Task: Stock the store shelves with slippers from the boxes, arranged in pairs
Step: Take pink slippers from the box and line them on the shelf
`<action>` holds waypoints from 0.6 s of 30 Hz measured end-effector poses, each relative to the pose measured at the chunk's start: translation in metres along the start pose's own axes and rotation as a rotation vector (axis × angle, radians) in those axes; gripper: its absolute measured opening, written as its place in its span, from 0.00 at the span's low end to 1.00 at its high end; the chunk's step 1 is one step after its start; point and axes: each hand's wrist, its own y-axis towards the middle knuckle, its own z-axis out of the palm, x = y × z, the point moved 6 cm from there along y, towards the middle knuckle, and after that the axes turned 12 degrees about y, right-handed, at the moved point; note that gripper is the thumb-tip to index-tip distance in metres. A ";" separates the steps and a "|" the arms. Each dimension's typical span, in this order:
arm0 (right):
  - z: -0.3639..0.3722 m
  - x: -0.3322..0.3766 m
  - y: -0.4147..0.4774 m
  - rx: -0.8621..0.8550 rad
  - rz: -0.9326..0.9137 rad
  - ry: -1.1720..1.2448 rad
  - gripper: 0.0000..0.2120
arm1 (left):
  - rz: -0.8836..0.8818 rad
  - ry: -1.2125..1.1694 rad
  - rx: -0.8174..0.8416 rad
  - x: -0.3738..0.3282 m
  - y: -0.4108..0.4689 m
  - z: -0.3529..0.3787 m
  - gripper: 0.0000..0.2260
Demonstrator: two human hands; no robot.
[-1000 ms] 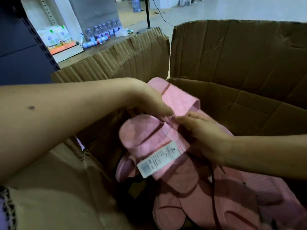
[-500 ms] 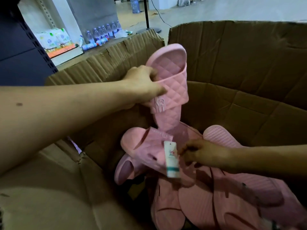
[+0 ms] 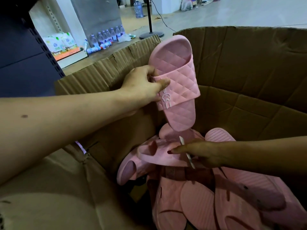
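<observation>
I am holding one pink quilted rubber slipper (image 3: 177,77) upright above the open brown corrugated cardboard box (image 3: 240,63), toe pointing down, with my left hand (image 3: 146,83) clamping the side of its strap between thumb and fingers. My right hand (image 3: 199,153) is gripping a second pink slipper (image 3: 159,155) lower down, just over the heap of pink slippers (image 3: 199,205) in the box, with a white paper tag (image 3: 187,153) sticking out between my fingers. Judgement: I am matching up a pair, and nothing is going onto a shelf yet. Risks noted: the left grip is taking only the strap's side, so the slipper may be swinging or slipping free under a quick move. The right grip is sitting at the slipper's edge and may be loading the tag, tearing it. Neighbouring slippers are lying close under the second one and may be dragging out with it. I cannot tell whether these two are making a true left-and-right pair.
</observation>
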 end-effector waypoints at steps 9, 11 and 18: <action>-0.038 0.023 -0.008 -0.185 -0.110 -0.256 0.15 | 0.367 0.879 -0.068 -0.033 -0.004 -0.002 0.14; -0.054 0.044 -0.017 -0.311 -0.205 -0.369 0.16 | 0.286 0.993 0.048 -0.020 -0.005 0.002 0.13; -0.046 0.081 -0.027 -0.399 -0.446 0.040 0.19 | 0.060 1.028 0.314 0.006 -0.013 0.010 0.16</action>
